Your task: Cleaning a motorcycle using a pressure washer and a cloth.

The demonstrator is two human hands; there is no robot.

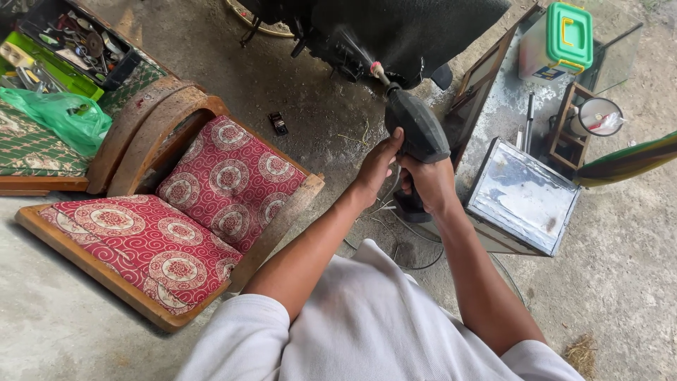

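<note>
Both my hands grip a dark spray gun [417, 127] held out in front of me. My left hand [376, 167] wraps its body from the left, thumb up along the side. My right hand [430, 185] closes around the handle lower down. The gun's nozzle [379, 73] points up and left, and a fine mist fans out from it onto the black underside of a vehicle [395, 32]. A thin hose or cable [395, 233] trails down from the handle to the ground.
A tipped wooden chair with red patterned cushions [204, 190] lies at my left. A green plastic bag [67, 116] and an open toolbox [70, 42] sit beyond it. At right stand a metal box [523, 196], a green-lidded container [560, 42] and a small black object [278, 123] on wet concrete.
</note>
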